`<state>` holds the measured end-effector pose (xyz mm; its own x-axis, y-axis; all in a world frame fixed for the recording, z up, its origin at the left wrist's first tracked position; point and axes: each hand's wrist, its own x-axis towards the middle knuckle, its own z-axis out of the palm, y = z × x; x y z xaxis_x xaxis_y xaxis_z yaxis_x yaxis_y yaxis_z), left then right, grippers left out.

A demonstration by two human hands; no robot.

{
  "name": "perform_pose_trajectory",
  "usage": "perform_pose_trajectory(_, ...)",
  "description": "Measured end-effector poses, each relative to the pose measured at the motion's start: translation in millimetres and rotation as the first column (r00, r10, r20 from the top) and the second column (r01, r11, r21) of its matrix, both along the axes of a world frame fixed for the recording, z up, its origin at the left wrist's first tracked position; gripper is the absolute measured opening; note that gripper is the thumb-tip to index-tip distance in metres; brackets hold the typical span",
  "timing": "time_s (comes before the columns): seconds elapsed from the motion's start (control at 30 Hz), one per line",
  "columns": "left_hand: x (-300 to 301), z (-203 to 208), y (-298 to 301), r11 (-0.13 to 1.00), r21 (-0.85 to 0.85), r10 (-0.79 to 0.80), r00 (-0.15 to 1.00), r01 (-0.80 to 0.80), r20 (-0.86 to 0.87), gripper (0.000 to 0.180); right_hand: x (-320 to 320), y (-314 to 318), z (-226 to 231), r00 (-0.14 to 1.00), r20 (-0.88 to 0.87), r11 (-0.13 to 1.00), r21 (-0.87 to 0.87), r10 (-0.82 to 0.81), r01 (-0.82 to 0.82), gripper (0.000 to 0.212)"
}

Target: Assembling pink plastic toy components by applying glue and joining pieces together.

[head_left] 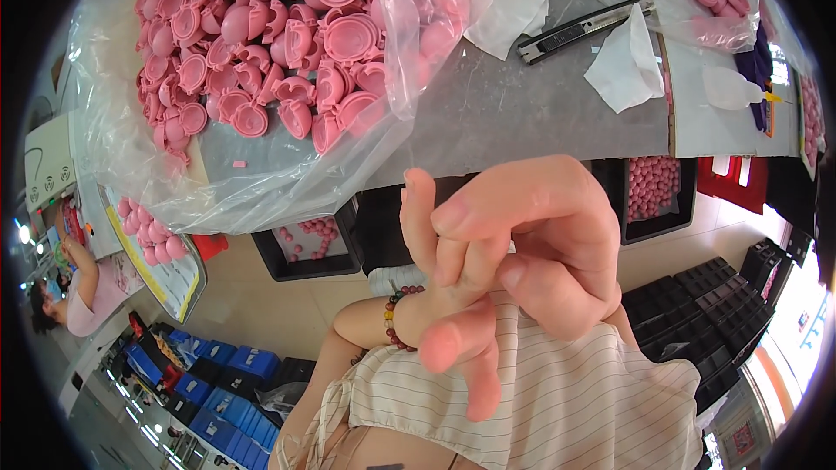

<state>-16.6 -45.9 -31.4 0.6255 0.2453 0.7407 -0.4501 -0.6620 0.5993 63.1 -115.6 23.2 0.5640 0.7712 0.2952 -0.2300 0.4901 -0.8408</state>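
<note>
In front of my striped top, my two hands meet just below the table edge. My left hand (pixel 461 296), with a beaded bracelet (pixel 391 318) at its wrist, has some fingers stretched apart; others are bent where the right hand touches them. My right hand (pixel 566 235) is curled, its fingertip and thumb closed against the left hand's fingers. Anything small between them is hidden. Above them, a clear plastic bag (pixel 402 61) lies opened on the grey table (pixel 540 104), full of hollow, round pink plastic shells (pixel 348 37). Neither hand touches the shells.
A black utility knife (pixel 575 32) lies near white tissues (pixel 627 65). A small pink piece (pixel 239 164) sits near the bag. Below the table are black trays (pixel 305 265) with pink parts. Blue bins (pixel 218 409) stand left, black crates (pixel 697 305) right. Another person (pixel 87 296) works far left.
</note>
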Motion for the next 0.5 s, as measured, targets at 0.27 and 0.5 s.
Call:
perform_pose_trajectory(0.27, 3.1, -2.3, -4.4, 0.999, -0.024, 0.032, 0.998, -0.031, 0.049, 0.08, 2.8, -7.6, 15.8, 0.997, 0.075, 0.968, -0.248, -0.025, 0.042, 0.042)
perform_pose_trajectory(0.5, 3.2, -5.0, -8.6, 0.997, -0.047, 0.069, 0.994, -0.066, 0.088, 0.08, -10.7, 4.2, 3.4, 0.838, 0.461, 0.92, -0.105, -0.291, 0.377, 0.036)
